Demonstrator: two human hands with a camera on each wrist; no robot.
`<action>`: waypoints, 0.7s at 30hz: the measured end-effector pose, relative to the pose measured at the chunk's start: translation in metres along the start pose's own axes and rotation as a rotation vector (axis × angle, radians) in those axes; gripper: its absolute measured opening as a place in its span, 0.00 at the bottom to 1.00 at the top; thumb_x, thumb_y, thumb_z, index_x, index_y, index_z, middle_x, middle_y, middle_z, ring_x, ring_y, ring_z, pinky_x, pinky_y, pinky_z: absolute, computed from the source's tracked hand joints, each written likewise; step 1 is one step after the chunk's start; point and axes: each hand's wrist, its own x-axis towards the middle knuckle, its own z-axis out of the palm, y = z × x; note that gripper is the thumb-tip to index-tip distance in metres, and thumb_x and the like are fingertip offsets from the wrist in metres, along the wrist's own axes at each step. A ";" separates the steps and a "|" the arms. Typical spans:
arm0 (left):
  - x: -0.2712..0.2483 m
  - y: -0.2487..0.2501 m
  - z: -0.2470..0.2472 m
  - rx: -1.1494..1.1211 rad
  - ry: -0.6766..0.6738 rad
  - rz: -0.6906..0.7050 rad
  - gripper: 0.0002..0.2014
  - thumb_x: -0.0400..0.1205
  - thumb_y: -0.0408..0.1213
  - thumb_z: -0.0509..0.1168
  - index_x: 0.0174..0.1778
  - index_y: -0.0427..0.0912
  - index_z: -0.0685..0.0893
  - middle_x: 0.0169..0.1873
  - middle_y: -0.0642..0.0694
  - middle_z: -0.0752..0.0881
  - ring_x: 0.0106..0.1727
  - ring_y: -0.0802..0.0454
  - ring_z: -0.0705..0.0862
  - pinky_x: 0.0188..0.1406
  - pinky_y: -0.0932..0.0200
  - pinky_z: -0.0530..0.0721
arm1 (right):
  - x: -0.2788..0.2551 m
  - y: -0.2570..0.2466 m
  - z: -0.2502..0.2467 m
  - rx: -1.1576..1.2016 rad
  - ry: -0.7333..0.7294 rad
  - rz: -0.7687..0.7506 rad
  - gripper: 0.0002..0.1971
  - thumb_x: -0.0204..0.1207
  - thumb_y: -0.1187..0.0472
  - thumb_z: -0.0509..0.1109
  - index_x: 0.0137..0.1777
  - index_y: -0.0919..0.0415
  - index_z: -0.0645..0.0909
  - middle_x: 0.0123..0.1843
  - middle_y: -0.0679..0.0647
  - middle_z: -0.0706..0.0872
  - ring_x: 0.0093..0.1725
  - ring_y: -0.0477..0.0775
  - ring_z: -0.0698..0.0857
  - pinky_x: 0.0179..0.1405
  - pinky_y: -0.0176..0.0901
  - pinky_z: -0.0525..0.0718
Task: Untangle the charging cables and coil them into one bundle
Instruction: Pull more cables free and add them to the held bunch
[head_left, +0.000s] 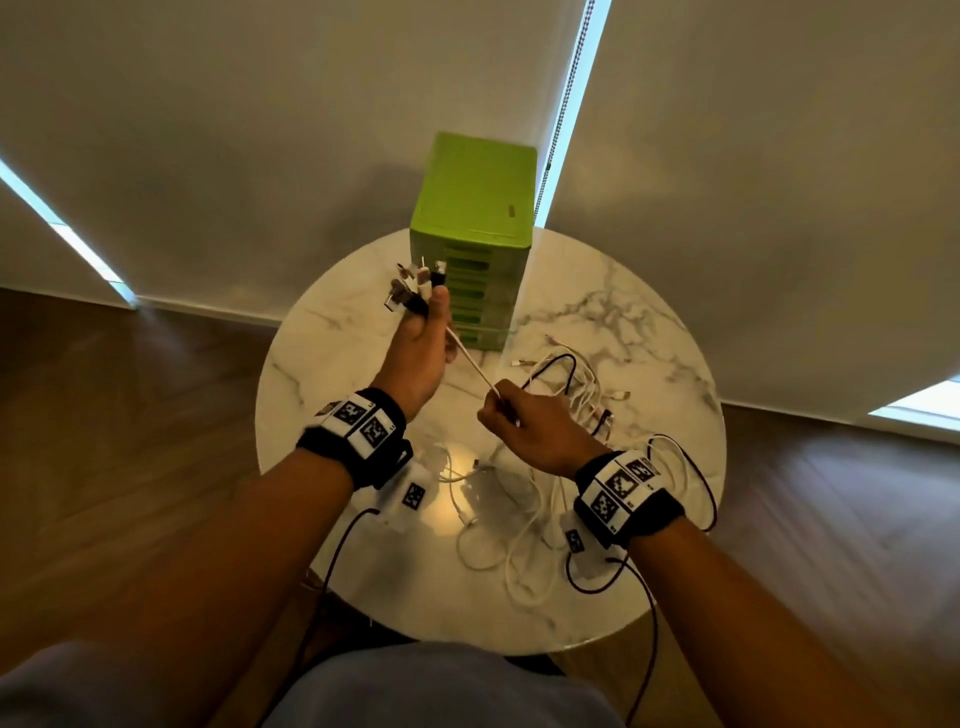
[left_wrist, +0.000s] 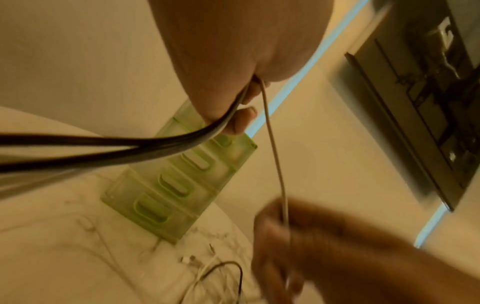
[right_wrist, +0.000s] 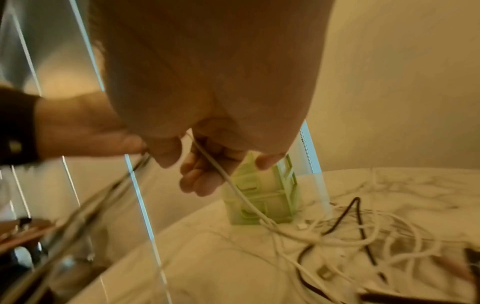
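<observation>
**Round marble table, cables mid-sort**

Marble table by pale blinds, green drawer unit at its far edge. Left hand raised, its grip curled round a bunch of cable plug ends – white and dark cables trail from the fist. Right hand lower, its grip pinching one white cable stretched taut between both hands. Tangled pile of cables – white and dark – lies loose on the table, right and near side. Marker-tagged wristbands on both wrists.
</observation>
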 end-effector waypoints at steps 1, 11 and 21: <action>0.002 0.006 -0.006 -0.048 0.021 -0.001 0.19 0.90 0.57 0.50 0.43 0.50 0.77 0.33 0.51 0.80 0.37 0.53 0.83 0.39 0.53 0.82 | -0.001 0.003 0.000 -0.029 -0.045 0.006 0.12 0.88 0.42 0.56 0.47 0.46 0.70 0.35 0.41 0.82 0.42 0.51 0.84 0.64 0.66 0.73; 0.021 0.057 -0.057 -0.327 0.018 0.047 0.22 0.91 0.54 0.53 0.32 0.48 0.68 0.24 0.53 0.70 0.22 0.58 0.64 0.23 0.61 0.62 | 0.002 0.046 -0.003 -0.124 0.088 0.172 0.24 0.88 0.37 0.45 0.39 0.47 0.75 0.36 0.48 0.86 0.43 0.59 0.86 0.61 0.62 0.76; -0.008 0.019 -0.010 0.049 -0.157 -0.148 0.32 0.89 0.61 0.53 0.44 0.36 0.88 0.36 0.48 0.89 0.29 0.55 0.77 0.34 0.57 0.74 | 0.021 -0.058 -0.028 0.176 0.305 -0.195 0.16 0.92 0.51 0.51 0.59 0.52 0.81 0.45 0.44 0.84 0.42 0.44 0.82 0.42 0.42 0.75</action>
